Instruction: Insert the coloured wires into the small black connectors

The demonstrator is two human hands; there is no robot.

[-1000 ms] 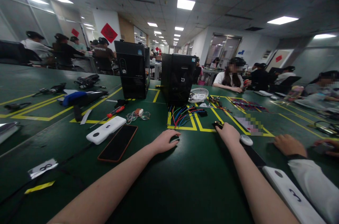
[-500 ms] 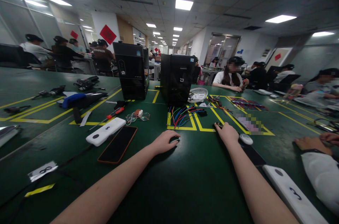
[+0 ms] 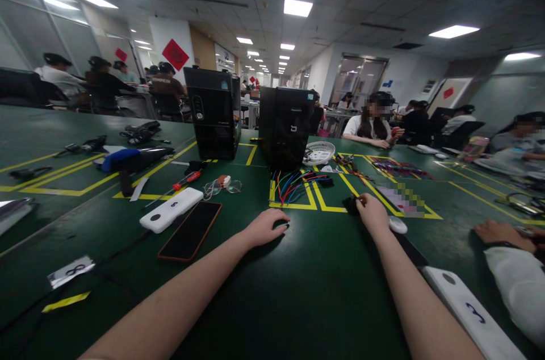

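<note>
My left hand (image 3: 264, 227) rests on the green table (image 3: 298, 292), fingers curled over a small dark object (image 3: 281, 225) I cannot make out. Further right, my right hand (image 3: 373, 213) lies with its fingers closed on a small black part (image 3: 349, 204) at the edge of a yellow-taped square. A bundle of coloured wires (image 3: 292, 184) lies just beyond both hands, in front of a black computer tower (image 3: 284, 126). A white oval object (image 3: 398, 225) sits just right of my right hand.
A second black tower (image 3: 213, 112) stands left of the first. A dark phone (image 3: 191, 230), a white numbered box (image 3: 171, 209), a red screwdriver (image 3: 185, 179) and glasses (image 3: 221, 184) lie left. Another white box (image 3: 472, 312) and a co-worker's hand (image 3: 502, 233) are right. Seated people ring the room.
My right hand has shifted slightly right and now grips the small black part from its right side. The co-worker's hand at the right has drawn back to the right. My left hand has stayed still.
</note>
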